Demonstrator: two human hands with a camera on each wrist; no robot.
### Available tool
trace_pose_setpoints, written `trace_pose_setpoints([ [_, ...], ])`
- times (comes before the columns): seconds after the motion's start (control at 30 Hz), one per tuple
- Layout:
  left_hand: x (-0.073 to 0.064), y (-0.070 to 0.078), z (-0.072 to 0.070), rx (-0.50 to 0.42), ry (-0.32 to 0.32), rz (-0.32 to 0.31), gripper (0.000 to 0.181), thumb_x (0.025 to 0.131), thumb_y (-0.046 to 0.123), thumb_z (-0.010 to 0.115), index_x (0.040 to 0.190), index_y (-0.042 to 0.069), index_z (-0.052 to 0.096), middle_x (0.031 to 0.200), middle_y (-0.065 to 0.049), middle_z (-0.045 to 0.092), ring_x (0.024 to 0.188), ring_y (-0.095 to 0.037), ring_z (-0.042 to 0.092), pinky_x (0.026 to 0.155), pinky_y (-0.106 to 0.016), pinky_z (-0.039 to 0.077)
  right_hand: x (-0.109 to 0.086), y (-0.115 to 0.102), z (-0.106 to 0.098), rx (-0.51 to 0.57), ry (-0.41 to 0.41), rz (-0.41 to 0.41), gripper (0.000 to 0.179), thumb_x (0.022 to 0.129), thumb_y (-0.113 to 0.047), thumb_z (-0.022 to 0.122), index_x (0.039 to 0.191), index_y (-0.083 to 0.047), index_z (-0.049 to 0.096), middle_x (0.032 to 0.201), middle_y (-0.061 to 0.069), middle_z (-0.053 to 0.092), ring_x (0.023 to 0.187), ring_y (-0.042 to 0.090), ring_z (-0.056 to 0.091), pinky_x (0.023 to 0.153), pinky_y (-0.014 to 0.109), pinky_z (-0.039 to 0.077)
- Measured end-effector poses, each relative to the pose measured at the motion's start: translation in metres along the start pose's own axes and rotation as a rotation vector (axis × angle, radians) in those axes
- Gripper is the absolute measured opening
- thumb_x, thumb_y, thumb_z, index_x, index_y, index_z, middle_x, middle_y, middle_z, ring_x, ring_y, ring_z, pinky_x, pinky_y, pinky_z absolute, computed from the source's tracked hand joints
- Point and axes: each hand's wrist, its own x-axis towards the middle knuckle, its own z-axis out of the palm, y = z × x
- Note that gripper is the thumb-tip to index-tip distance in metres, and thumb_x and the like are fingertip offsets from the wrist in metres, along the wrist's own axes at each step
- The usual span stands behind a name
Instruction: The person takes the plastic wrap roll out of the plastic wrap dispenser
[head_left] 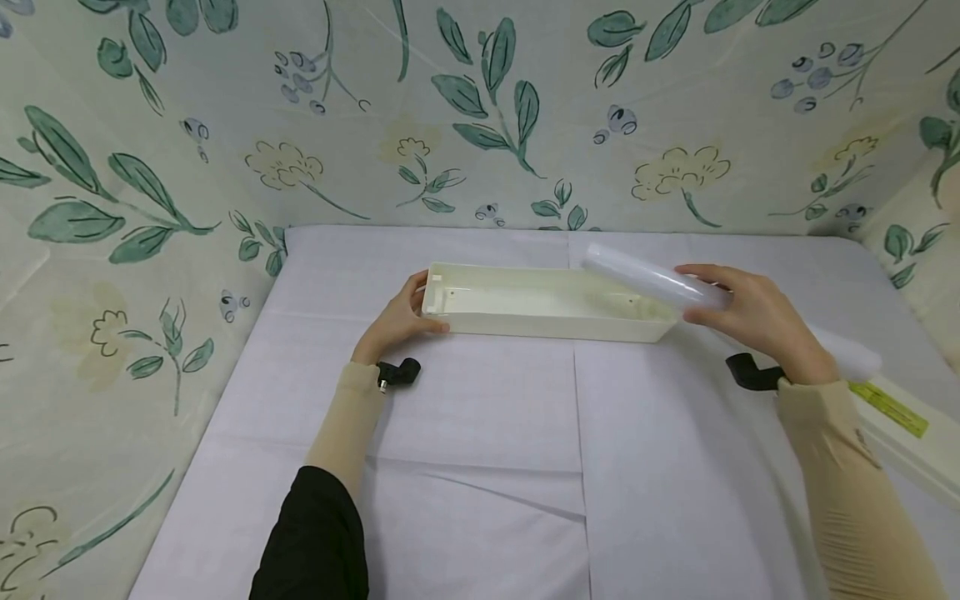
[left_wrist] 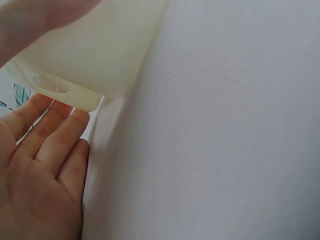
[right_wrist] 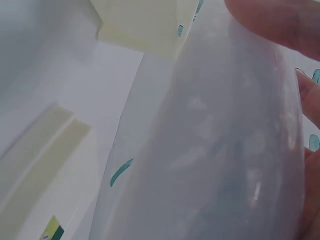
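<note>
A long cream plastic box (head_left: 555, 323) with an open top lies lengthwise on the cloth. My left hand (head_left: 400, 319) grips its left end, the thumb along the front wall and the fingers at the end wall. The left wrist view shows those fingers (left_wrist: 65, 135) touching the edge of the box end (left_wrist: 75, 97). My right hand (head_left: 757, 317) holds a roll of clear plastic wrap (head_left: 652, 279) around its middle, thumb in front and fingers behind. Tilted, the roll has its left end over the box's right part. The right wrist view is mostly filled by the roll (right_wrist: 225, 135).
A cream lid-like piece (head_left: 911, 450) with a yellow-green label (head_left: 888, 408) lies at the right, partly hidden by the right forearm. White cloth (head_left: 480, 517) covers the table. A floral curtain (head_left: 360, 117) hangs close behind and at both sides.
</note>
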Motion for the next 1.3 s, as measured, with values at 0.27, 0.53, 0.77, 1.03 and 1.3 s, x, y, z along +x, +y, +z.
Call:
trace_pose_setpoints([
  [0.27,0.0,-0.001,0.0,0.002,-0.005,0.017,0.103,0.072,0.006,0.082,0.151,0.014,0.017,0.15,-0.01,0.033,0.134,-0.023,0.035,0.109,-0.045,0.025,-0.005,0.003,-0.003,-0.008,-0.004,0.038,0.061,0.082,-0.019,0.077,0.137,-0.014,0.052,0.126,0.025,0.054,0.097,0.038,0.051,0.074,0.05,0.04],
  [0.53,0.001,-0.001,0.0,0.008,-0.001,0.022,0.103,0.07,0.008,0.083,0.151,0.014,0.019,0.15,-0.01,0.034,0.132,-0.023,0.037,0.109,-0.046,0.025,-0.011,0.009,-0.006,-0.009,0.01,0.048,0.06,0.082,-0.023,0.077,0.136,-0.013,0.053,0.123,0.025,0.056,0.094,0.037,0.052,0.071,0.048,0.039],
  [0.77,0.002,-0.002,-0.001,0.01,-0.006,0.02,0.102,0.071,0.006,0.082,0.151,0.013,0.018,0.15,-0.011,0.033,0.134,-0.024,0.035,0.109,-0.046,0.025,-0.016,0.014,-0.01,-0.013,0.022,0.065,0.062,0.082,-0.025,0.077,0.137,-0.013,0.052,0.123,0.025,0.055,0.096,0.039,0.052,0.068,0.047,0.04],
  [1.03,0.004,-0.002,-0.001,0.005,-0.016,0.002,0.104,0.072,0.005,0.082,0.151,0.015,0.016,0.152,-0.011,0.03,0.135,-0.025,0.033,0.11,-0.047,0.022,-0.025,0.02,-0.015,-0.018,0.043,0.058,0.06,0.081,-0.021,0.078,0.135,-0.011,0.053,0.122,0.025,0.056,0.095,0.039,0.054,0.064,0.039,0.041],
  [1.3,-0.006,0.02,0.0,-0.01,-0.039,-0.011,0.102,0.073,-0.001,0.079,0.151,0.007,0.015,0.152,-0.017,0.028,0.135,-0.03,0.032,0.109,-0.047,0.024,-0.034,0.026,-0.017,-0.022,0.046,0.103,0.062,0.081,-0.022,0.078,0.136,-0.009,0.052,0.119,0.028,0.055,0.095,0.041,0.053,0.06,0.037,0.043],
])
